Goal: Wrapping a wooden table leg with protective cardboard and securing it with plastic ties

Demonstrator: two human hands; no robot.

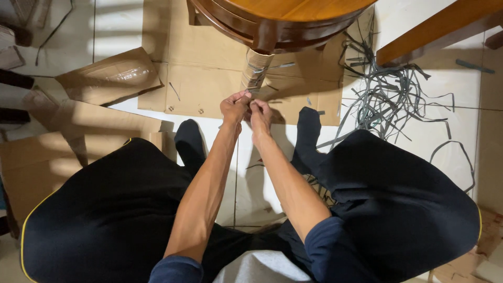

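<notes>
Seated person viewed from above, knees spread in dark trousers, both forearms reaching forward between them. Nearest the viewer, the arms are converging so that the two hands are meeting at one spot. The left hand [234,106] is pinching closed, thumb against fingertips, on the lower edge of the cardboard-and-tape wrapping [255,71]; the right hand [260,116] is closing beside it, touching it, fingers curled narrow on the same edge. Judging from the paired grip, the hands are working together because the loose end is small and needs holding from both sides.

Just beyond the fingertips, the wrapping is rising along a leg of the round wooden table [285,18], which is standing directly ahead of the hands; the wrap is hugging the leg, evidently as protective packing.

Beneath and beyond the hands, flattened cardboard sheets [209,84] are lying on the tiled floor, and a further torn cardboard piece [110,76] is lying well to the left. To the right of the hands, a tangle of grey plastic strapping [390,99] is spreading loose over the tiles. Farther right, a wooden beam [440,26] is crossing the corner.
</notes>
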